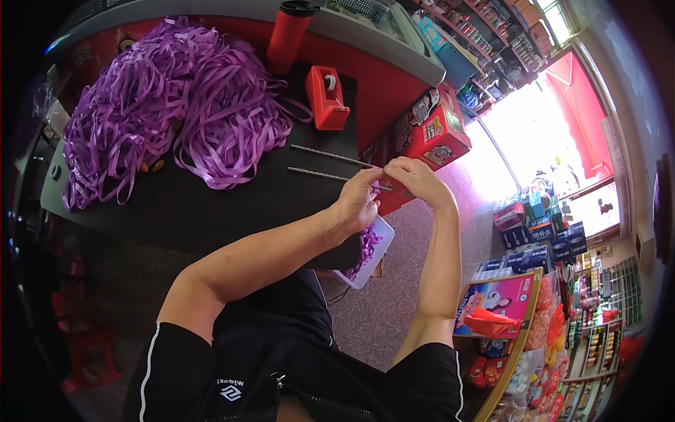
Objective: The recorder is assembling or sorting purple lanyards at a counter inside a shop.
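Note:
Two thin twisted metal rods (323, 152) lie side by side at the right edge of the black table, their ends sticking out past it. At those ends, a bit of purple ribbon (376, 187) shows beside the fingers of my left hand (358, 202), which are closed on it. My right hand (416, 181) is pinched shut at the rod tips, fingertips meeting the left ones; what it grips is hidden. Below the hands, a white plastic tub (380, 252) holds short purple ribbon pieces (367, 247).
A large heap of loose purple ribbon (169, 105) covers the left of the black table (232, 204). A red tape dispenser (327, 105) and a red tumbler (288, 39) stand behind the rods. A red carton (436, 130) is beyond my hands; a goods rack (517, 337) stands right.

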Action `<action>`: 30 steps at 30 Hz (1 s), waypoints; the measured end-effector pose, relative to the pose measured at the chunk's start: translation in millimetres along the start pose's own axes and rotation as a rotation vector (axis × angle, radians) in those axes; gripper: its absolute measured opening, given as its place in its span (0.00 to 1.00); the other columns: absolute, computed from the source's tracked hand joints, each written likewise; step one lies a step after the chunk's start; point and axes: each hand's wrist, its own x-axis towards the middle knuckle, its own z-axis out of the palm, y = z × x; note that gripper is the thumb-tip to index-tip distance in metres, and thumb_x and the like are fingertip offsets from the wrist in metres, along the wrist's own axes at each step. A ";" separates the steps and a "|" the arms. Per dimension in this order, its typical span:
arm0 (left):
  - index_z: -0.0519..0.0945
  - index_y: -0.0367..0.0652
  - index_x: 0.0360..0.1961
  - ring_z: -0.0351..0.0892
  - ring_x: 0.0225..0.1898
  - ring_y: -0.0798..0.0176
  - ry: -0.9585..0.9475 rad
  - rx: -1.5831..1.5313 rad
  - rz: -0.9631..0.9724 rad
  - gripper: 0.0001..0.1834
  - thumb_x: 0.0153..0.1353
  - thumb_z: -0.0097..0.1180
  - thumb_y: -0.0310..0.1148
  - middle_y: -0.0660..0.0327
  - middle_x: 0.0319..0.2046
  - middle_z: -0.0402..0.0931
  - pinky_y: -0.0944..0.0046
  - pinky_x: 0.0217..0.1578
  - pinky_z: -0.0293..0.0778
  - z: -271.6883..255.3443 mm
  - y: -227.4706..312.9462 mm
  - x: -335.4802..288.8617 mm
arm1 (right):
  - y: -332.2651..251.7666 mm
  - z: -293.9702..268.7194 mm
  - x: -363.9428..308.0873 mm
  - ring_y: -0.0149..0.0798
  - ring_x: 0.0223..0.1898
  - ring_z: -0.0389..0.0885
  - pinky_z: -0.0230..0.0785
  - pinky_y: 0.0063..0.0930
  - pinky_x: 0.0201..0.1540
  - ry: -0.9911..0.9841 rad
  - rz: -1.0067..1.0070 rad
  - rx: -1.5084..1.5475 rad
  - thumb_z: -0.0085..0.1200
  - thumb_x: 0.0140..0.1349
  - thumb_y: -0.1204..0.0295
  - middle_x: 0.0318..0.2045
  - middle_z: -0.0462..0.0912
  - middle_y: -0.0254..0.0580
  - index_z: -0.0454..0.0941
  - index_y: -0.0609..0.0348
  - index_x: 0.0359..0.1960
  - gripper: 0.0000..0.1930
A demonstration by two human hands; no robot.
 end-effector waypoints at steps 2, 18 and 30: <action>0.72 0.50 0.43 0.53 0.63 0.54 0.028 0.014 0.007 0.12 0.61 0.56 0.40 0.58 0.54 0.67 0.47 0.66 0.34 0.8 -0.5 -0.4 | 0.1 0.2 -2.0 0.34 0.35 0.76 0.68 0.29 0.42 -0.007 -0.007 -0.032 0.49 0.63 0.64 0.29 0.78 0.45 0.77 0.68 0.35 0.15; 0.72 0.55 0.35 0.64 0.40 0.70 0.032 0.111 0.014 0.04 0.63 0.55 0.36 0.72 0.33 0.68 0.57 0.53 0.52 -1.6 -2.2 1.6 | 50.1 16.0 -15.2 0.21 0.30 0.69 0.61 0.20 0.35 0.254 0.226 0.687 0.51 0.66 0.59 0.27 0.73 0.27 0.81 0.63 0.41 0.18; 0.72 0.54 0.36 0.64 0.40 0.69 0.028 0.120 0.011 0.05 0.63 0.54 0.37 0.69 0.34 0.68 0.61 0.49 0.55 5.9 3.8 -7.2 | 37.4 39.7 -17.8 0.28 0.48 0.75 0.64 0.24 0.54 0.241 0.012 0.845 0.53 0.65 0.66 0.44 0.80 0.36 0.76 0.64 0.50 0.16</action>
